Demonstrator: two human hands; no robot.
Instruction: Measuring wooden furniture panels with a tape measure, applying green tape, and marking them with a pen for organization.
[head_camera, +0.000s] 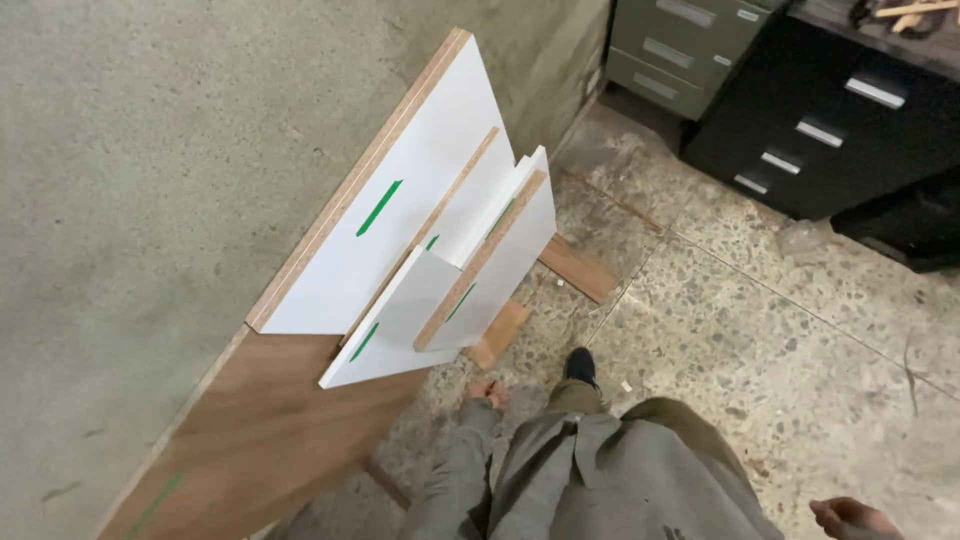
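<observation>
Hanging low, left hand sits at 6 o'clock below white panels, fingers curled w/ nothing seen inside. Right hand at 4 o'clock, grip can't tell.

We've got white boards with a smooth matt laminate face and raw chipboard edges, leaning on a rough concrete wall. Under them is a brown wood-veneer panel, matt. The floor is speckled terrazzo, dull and dusty. The drawer cabinets beyond the boards look like painted metal.
</observation>
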